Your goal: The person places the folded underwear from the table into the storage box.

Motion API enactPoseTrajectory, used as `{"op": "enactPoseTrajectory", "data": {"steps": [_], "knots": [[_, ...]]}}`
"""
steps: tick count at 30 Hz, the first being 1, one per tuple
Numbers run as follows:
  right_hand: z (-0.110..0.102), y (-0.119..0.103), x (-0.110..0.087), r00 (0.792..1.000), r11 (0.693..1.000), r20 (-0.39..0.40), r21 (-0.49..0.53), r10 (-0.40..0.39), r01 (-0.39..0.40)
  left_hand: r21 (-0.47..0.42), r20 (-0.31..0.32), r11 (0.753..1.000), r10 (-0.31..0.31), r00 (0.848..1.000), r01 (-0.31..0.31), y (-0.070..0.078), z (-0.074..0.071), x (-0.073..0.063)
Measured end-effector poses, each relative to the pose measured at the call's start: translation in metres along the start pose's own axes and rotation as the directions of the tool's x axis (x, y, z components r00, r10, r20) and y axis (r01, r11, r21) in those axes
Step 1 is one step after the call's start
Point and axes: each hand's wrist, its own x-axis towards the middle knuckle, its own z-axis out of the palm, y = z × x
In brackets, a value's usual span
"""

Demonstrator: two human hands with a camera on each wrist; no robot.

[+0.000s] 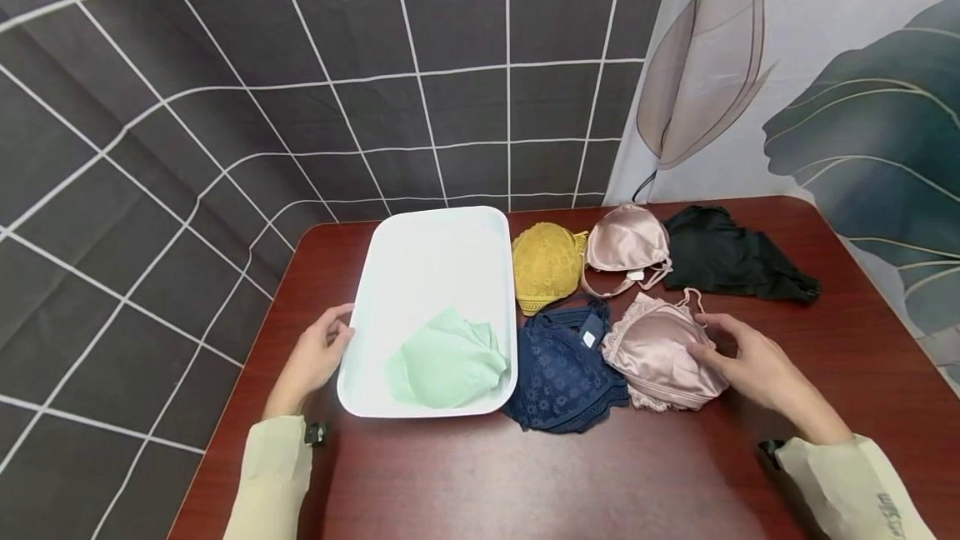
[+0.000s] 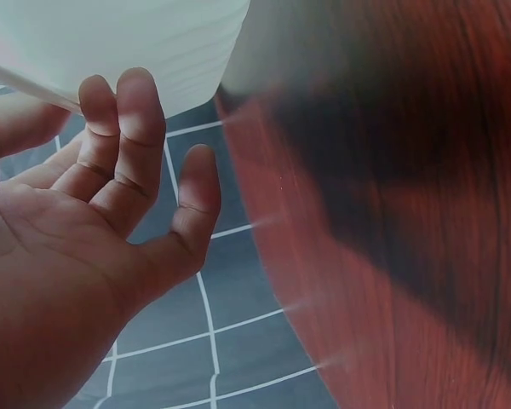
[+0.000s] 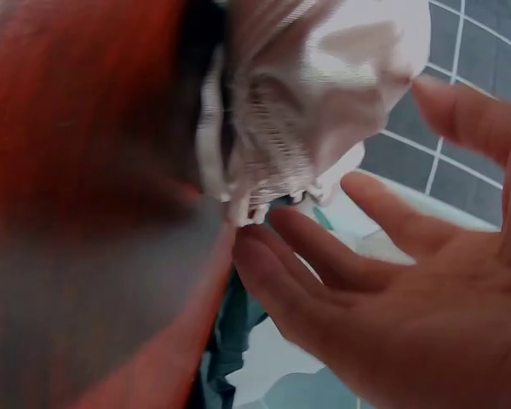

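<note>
A white tray (image 1: 431, 269) lies on the table with a mint-green cloth piece (image 1: 450, 361) in its near part. My left hand (image 1: 318, 352) is at the tray's left side. Its loosely bent fingertips touch the outer wall in the left wrist view. On the other side, my right hand (image 1: 746, 361) reaches the right edge of a pink satin bra (image 1: 660, 348) with lace trim. In the right wrist view the fingers and thumb are spread beside the bra; none clearly grips it. Next to it lies a navy lace bra (image 1: 562, 373), partly against the tray's right edge.
Behind these lie a yellow lace bra (image 1: 549, 263), a second pink satin bra (image 1: 628, 240) and a black garment (image 1: 731, 252). The reddish-brown table (image 1: 555, 482) meets a dark gridded curtain (image 1: 450, 115) at the back and left. A leaf-patterned curtain (image 1: 817, 65) hangs at right.
</note>
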Motion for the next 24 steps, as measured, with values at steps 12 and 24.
{"op": "enactPoseTrajectory", "data": {"steps": [12,24], "knots": [[0.01,0.011,-0.001,0.994,0.993,0.054,0.067,-0.096,0.093,-0.005,0.004,1.0,-0.011,1.0,0.011,0.001,0.0,0.0],[0.02,0.011,0.0,0.981,0.988,-0.14,0.061,-0.135,0.145,0.0,0.005,1.0,-0.011,1.0,0.011,0.001,0.0,0.0]]}}
